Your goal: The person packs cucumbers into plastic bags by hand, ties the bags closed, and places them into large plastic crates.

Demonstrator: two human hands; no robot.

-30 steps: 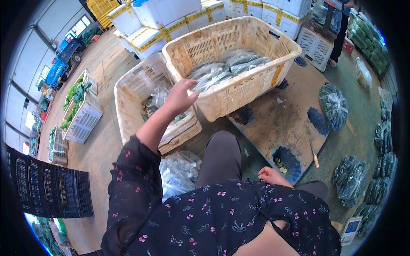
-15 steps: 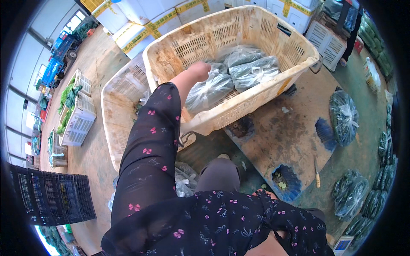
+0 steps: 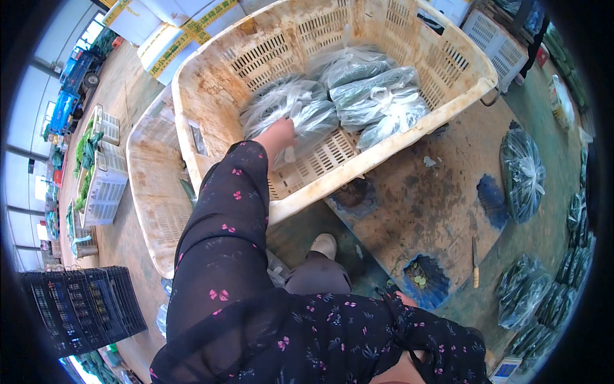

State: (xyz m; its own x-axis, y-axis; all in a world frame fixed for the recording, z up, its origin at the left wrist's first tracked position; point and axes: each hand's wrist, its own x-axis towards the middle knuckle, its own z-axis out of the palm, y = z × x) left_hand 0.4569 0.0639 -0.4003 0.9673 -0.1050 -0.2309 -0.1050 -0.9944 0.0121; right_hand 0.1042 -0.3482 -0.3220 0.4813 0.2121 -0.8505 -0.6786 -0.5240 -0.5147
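Clear bag (image 3: pixel 297 96) of dark-green produce — leftmost of three, lying inside a tall, stained cream crate (image 3: pixel 220 80). Left hand (image 3: pixel 278 136) at its near side, fingers closed on the plastic. Alongside, two further bags (image 3: pixel 384 105), white plastic bunched on the nearer one. Second cream crate (image 3: pixel 150 192) to the left, partly behind the first. To the right, brown board (image 3: pixel 422 211) with blue-lined hollow (image 3: pixel 432 291) containing green scraps; wooden-handled knife (image 3: pixel 475 262) by its edge. Right hand (image 3: pixel 405 299) near that hollow, mostly covered by floral clothing — fingers open or closed, cannot tell. Farther right, tied bag (image 3: pixel 523 176); upper left, white boxes (image 3: pixel 182 38), yellow-taped.
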